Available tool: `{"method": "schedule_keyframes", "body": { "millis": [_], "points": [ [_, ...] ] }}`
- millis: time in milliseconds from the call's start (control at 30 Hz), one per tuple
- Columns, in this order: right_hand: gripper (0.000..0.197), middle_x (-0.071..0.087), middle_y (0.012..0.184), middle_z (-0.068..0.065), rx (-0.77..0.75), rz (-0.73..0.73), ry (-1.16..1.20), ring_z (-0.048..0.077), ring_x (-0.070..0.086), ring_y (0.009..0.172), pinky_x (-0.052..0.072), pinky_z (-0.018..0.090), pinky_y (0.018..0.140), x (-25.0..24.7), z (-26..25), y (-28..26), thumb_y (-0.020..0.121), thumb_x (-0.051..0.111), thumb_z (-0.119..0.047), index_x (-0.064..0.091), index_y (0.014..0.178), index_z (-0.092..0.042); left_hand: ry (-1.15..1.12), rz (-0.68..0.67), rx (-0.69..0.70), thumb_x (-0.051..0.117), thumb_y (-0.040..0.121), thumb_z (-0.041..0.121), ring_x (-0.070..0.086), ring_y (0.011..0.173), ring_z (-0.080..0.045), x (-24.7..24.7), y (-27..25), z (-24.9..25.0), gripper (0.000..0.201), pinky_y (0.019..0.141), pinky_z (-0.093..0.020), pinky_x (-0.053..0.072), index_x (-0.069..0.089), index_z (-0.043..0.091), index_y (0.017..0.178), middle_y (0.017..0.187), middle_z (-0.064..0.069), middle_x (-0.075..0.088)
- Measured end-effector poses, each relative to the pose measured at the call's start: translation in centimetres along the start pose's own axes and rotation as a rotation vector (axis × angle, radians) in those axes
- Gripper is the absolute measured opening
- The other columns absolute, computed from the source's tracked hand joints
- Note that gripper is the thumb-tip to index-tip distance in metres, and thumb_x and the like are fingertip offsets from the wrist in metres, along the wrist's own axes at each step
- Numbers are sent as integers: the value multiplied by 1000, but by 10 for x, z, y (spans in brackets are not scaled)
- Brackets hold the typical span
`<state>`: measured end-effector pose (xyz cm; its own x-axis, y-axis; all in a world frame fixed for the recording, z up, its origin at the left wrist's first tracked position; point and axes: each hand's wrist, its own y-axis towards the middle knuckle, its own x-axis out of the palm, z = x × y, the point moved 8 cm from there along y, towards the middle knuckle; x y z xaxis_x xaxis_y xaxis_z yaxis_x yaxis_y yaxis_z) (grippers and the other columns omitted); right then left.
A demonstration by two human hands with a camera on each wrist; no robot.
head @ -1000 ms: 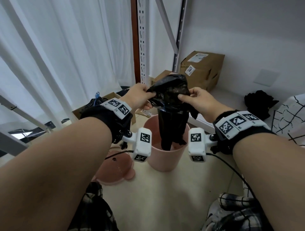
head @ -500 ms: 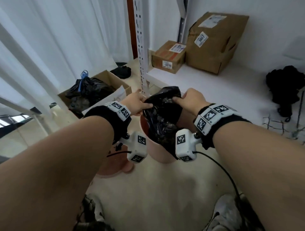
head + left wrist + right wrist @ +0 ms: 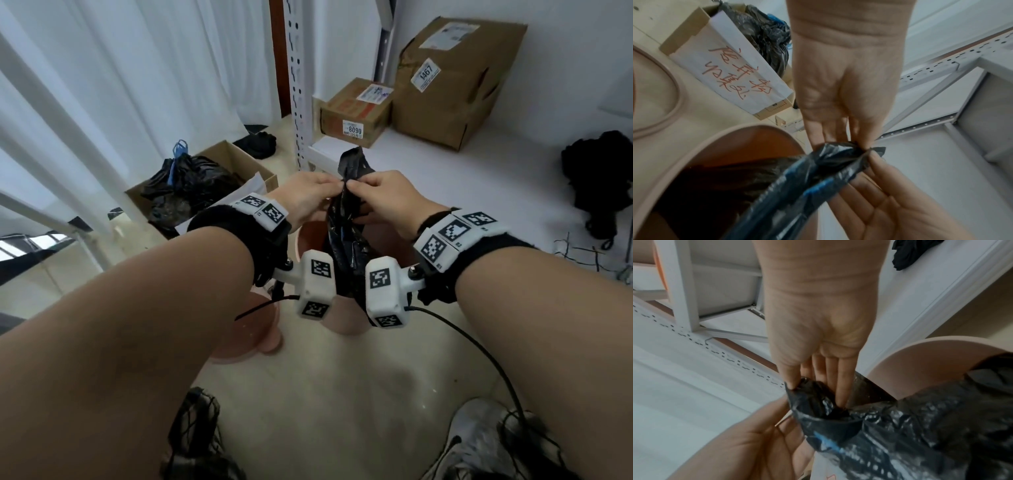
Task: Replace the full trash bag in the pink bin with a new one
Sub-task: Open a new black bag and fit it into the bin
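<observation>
A black trash bag (image 3: 344,240) hangs partly inside the pink bin (image 3: 310,236) on the floor. The left hand (image 3: 305,197) and right hand (image 3: 383,198) meet above the bin, fingers (image 3: 861,136) pinching the bag's gathered top edge.

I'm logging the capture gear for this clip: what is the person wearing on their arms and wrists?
Both forearms are bare, with no sleeves. Each wrist carries a black fabric band topped with white blocks printed with black square fiducial markers: left wrist band, right wrist band. Under each wrist hangs a white boxy camera module, also marker-tagged, with a thin black cable trailing back.
</observation>
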<state>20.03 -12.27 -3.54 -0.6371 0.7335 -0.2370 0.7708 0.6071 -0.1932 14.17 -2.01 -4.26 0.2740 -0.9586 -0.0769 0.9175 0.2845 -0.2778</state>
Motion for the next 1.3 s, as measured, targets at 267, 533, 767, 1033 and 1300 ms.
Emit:
{"method": "schedule_keyframes", "body": {
  "millis": [267, 533, 767, 1033, 1300],
  "points": [
    [31, 63, 83, 21, -97, 194, -120, 33, 62, 76, 53, 52, 79, -15, -12, -1, 78, 64, -37, 59, 84, -6, 304, 0, 128, 71, 80, 16, 48, 55, -13, 5, 2, 9, 32, 59, -24, 39, 57, 23, 52, 56, 3, 54],
    [18, 62, 91, 20, -191, 299, -286, 35, 63, 87, 52, 44, 79, -40, -15, 0, 86, 50, -2, 47, 101, -13, 157, 262, 129, 53, 86, 2, 47, 75, -26, -17, 7, 12, 33, 69, -38, 43, 41, 19, 60, 74, -10, 45],
    [35, 56, 110, 21, -355, 139, -832, 36, 54, 101, 46, 39, 89, -30, -26, -4, 78, 41, 11, 66, 96, -5, 741, 472, 523, 39, 86, -6, 43, 77, -21, -28, -11, 62, 18, 71, -29, 32, 39, 12, 86, 88, -8, 42],
    [33, 37, 126, 22, 158, 270, -1125, 41, 43, 114, 42, 49, 94, -90, 45, -14, 87, 48, -7, 50, 118, 2, 1388, 128, 120, 49, 93, 9, 55, 102, -39, -40, 11, 0, 30, 94, -46, 46, 50, 4, 122, 119, -18, 42],
    [46, 36, 146, 8, -516, -130, -1250, 32, 32, 134, 27, 43, 112, 15, 4, -6, 78, 63, -28, 53, 123, -17, 1311, -68, 305, 55, 91, 13, 46, 126, -34, 7, 15, -5, 69, 107, -38, 37, 19, 9, 149, 150, -13, 25]
  ]
}}
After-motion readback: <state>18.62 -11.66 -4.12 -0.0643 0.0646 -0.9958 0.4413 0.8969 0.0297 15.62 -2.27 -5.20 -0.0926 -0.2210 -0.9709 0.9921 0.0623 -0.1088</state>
